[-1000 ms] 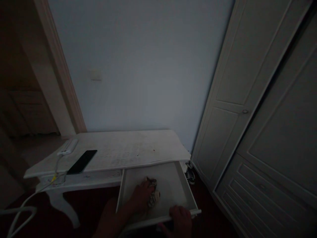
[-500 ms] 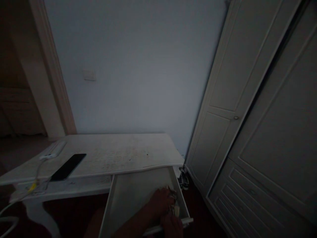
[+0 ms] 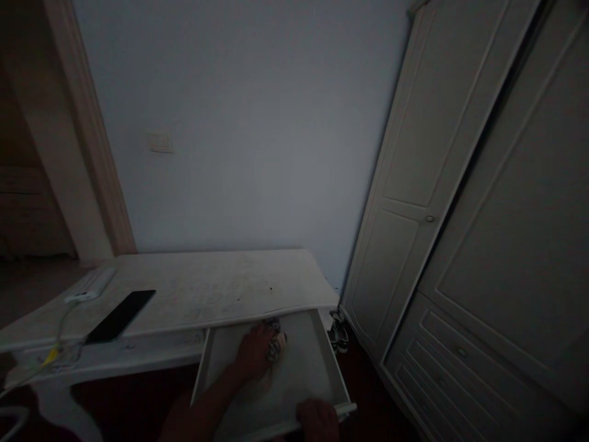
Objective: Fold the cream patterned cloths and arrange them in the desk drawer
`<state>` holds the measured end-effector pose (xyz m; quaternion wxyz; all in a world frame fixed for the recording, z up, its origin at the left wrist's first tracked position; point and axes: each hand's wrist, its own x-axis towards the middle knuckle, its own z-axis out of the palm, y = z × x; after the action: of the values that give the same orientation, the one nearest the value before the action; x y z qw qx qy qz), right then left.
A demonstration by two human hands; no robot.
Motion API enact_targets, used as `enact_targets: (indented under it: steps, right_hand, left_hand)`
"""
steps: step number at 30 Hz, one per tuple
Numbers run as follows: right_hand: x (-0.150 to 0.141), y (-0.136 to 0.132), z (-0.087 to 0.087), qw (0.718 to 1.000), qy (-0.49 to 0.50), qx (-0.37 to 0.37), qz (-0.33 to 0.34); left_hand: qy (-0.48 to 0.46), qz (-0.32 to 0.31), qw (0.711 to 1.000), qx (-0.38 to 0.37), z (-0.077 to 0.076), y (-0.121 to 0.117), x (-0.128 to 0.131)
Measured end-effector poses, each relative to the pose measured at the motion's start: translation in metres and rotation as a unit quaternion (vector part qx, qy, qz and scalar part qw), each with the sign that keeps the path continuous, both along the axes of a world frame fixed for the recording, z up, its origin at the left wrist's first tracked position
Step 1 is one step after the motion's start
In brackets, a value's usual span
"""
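Inside the pulled-out white drawer (image 3: 304, 380), my left hand (image 3: 256, 351) presses a crumpled patterned cloth (image 3: 275, 347) against the bottom, toward the back left. Its fingers are curled over the cloth, dark and light in pattern, which sticks out on the hand's right side. At the drawer's front edge, near the right corner, my right hand (image 3: 317, 418) is closed over the front panel. The lower part of that hand is cut off by the frame. Dim light blurs the finer details of both hands.
Above the drawer is a white, stained desk top (image 3: 207, 282) bearing a black phone (image 3: 122, 316) and a white power strip (image 3: 92, 283) with a cable. Shoes (image 3: 339, 336) stand on the floor right of the desk. A white wardrobe (image 3: 409, 245) rises at the right.
My left hand has moved with the cloth from the drawer's front right corner to the back left. My right hand stays at the front edge. The view has shifted slightly.
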<state>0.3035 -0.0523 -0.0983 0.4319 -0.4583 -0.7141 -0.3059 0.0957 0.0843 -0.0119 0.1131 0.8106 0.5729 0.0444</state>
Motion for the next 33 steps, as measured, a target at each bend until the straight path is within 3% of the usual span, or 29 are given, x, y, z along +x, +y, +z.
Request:
enact_targets:
  steps: [7, 14, 18, 25, 33]
  right_hand:
    - [0.002, 0.000, 0.002, 1.000, 0.007, -0.003, 0.014]
    - [0.002, 0.002, 0.000, 0.999, 0.016, -0.016, 0.033]
    - [0.000, 0.002, -0.002, 0.998, 0.045, -0.004, 0.040]
    - [0.004, 0.008, -0.017, 0.999, 0.018, 0.034, 0.021]
    - [0.003, 0.015, -0.034, 0.994, 0.012, 0.102, -0.019]
  left_hand:
    - [-0.004, -0.010, 1.000, -0.010, -0.002, -0.017, -0.029]
    - [-0.034, -0.149, 0.988, -0.020, -0.013, -0.042, -0.034]
    - [-0.010, -0.213, 0.975, -0.056, -0.013, -0.051, -0.025]
    - [-0.018, -0.287, 0.956, -0.055, -0.006, -0.048, 0.009]
    - [-0.039, -0.280, 0.959, -0.027, -0.009, -0.044, 0.047]
